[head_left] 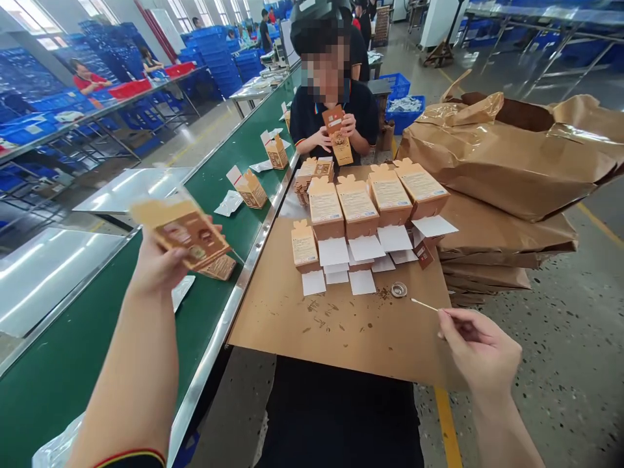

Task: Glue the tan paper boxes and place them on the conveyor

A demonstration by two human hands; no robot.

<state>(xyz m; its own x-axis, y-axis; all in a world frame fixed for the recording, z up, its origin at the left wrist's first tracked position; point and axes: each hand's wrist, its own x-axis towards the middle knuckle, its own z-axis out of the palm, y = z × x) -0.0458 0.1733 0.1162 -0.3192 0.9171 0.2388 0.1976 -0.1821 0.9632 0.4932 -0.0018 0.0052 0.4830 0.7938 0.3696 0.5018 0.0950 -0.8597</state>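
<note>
My left hand (163,263) grips a brown printed carton (188,234), slightly blurred, above the green conveyor belt (121,312). Another carton (219,268) shows on the belt just behind it. At the right, my right hand (480,344) pinches a thin cotton swab (424,303), its white tip pointing left. Close to that tip sits a small round metal tin (398,290) on the brown cardboard tabletop (283,318). Brown smears and crumbs mark the cardboard around the tin. Beyond them stand rows of cartons (358,205) with white flaps hanging open toward me.
Across the table a co-worker (336,97) holds a carton in both hands. Cartons (251,188) and white sachets (229,203) lie along the belt. Large brown wrapped stacks (507,149) flank the table's right side. A metal rail (244,279) edges the belt.
</note>
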